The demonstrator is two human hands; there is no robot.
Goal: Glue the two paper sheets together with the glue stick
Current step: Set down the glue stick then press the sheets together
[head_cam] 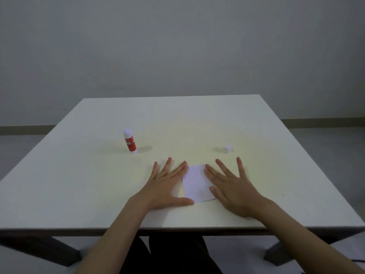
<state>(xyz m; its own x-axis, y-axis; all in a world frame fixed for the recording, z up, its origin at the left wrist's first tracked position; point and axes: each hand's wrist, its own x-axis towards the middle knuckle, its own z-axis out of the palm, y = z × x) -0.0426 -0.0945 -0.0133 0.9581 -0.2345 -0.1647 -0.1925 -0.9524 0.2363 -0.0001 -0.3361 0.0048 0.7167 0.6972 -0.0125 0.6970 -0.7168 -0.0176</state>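
Only readable text I find: white lettering on red label of glue stick, standing upright on worktop. I make out "GLUE STICK" in two stacked lines, letters blurred. Smaller line above it on label, too blurred for me to read; likely brand, cannot tell. Partial white letters on label's right edge wrap out of sight. Paper sheet: no print I can read.

Dim, flat light with a grey-blue cast; the table is palest at its middle and greyer toward its corners. The glue stick on it casts faint shadows to both sides. Soft focus throughout, table edges bowed by wide-angle distortion
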